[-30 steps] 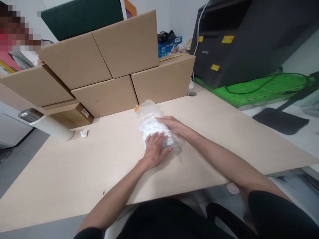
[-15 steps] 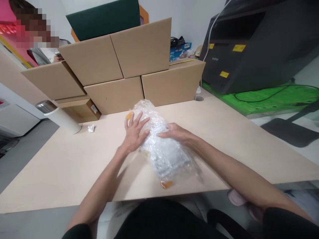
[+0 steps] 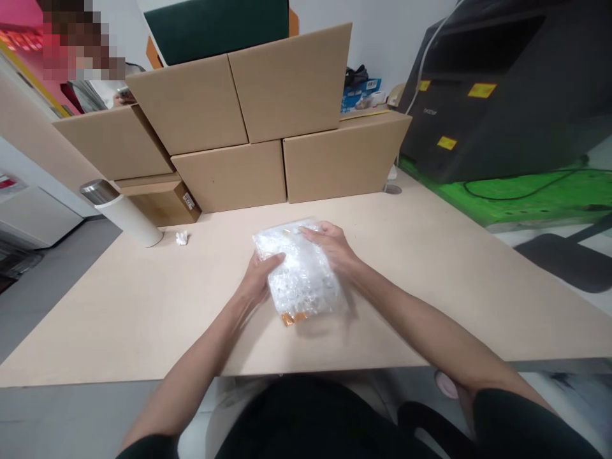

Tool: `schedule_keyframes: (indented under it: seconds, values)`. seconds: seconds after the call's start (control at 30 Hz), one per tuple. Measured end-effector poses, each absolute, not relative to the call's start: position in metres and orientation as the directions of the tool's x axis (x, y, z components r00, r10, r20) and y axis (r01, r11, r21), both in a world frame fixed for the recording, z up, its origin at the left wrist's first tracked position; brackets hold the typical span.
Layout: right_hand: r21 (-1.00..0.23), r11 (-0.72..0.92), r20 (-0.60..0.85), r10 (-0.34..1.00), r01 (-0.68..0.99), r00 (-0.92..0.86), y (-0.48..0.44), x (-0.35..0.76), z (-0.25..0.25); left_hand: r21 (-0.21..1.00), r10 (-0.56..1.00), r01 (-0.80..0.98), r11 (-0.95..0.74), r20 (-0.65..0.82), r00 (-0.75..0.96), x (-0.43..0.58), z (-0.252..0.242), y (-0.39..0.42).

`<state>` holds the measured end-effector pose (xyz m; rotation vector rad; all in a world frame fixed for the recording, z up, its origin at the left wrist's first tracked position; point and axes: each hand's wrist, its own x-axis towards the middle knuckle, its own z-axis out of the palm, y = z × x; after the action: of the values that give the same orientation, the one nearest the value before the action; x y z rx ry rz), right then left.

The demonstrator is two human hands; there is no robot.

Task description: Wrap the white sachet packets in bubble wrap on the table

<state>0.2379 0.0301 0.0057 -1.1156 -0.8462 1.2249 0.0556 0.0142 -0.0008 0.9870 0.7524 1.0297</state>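
A bundle wrapped in clear bubble wrap [image 3: 300,278] lies on the light wooden table [image 3: 143,306], with a strip of orange tape at its near end. My left hand [image 3: 259,278] grips its left side, thumb on top. My right hand [image 3: 332,245] holds its far right edge, fingers curled over the wrap.
Stacked cardboard boxes [image 3: 248,127] form a wall along the table's back. A white flask with a steel cap [image 3: 122,212] and a crumpled white scrap [image 3: 182,238] lie at the left. A black printer [image 3: 502,89] stands at the right on a green mat. A person sits beyond the boxes.
The bubble wrap was spread out long under my hands, then it was folded over into a shorter, thicker bundle. My left hand moved from lying on top to gripping the left side.
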Motion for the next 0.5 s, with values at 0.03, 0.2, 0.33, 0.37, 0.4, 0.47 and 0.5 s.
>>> schedule_keyframes:
  seconds: [0.03,0.2,0.33,0.37,0.4,0.47,0.5]
  values:
    - [-0.975,-0.025,-0.070,0.978,-0.222,0.195,0.036,0.237,-0.001,0.921,0.944,-0.345,0.181,-0.064,0.323,0.057,-0.005,0.018]
    - [-0.890,0.199,0.325,0.908,0.409,0.264,0.045,0.243,-0.029,0.929,0.979,-0.346,0.132,-0.068,0.190,0.053,-0.030,0.042]
    - [-0.637,0.448,0.447,0.878,0.628,-0.172,0.034,0.248,-0.041,0.951,0.980,-0.308,0.040,0.023,0.199,0.049,-0.040,0.053]
    - [-0.635,0.450,0.396,0.888,0.628,-0.235,0.032,0.249,-0.042,0.954,0.984,-0.298,0.026,0.028,0.174,0.049,-0.040,0.055]
    - [-0.655,0.423,0.339,0.905,0.626,-0.256,0.030,0.250,-0.044,0.957,0.990,-0.288,0.022,0.020,0.143,0.048,-0.040,0.056]
    - [-0.732,0.312,0.238,0.950,0.606,-0.201,0.029,0.252,-0.047,0.959,0.994,-0.280,0.050,-0.021,0.107,0.046,-0.040,0.058]
    - [-0.775,0.245,0.194,0.970,0.582,-0.149,0.028,0.254,-0.048,0.956,0.992,-0.282,0.082,-0.050,0.118,0.045,-0.039,0.058]
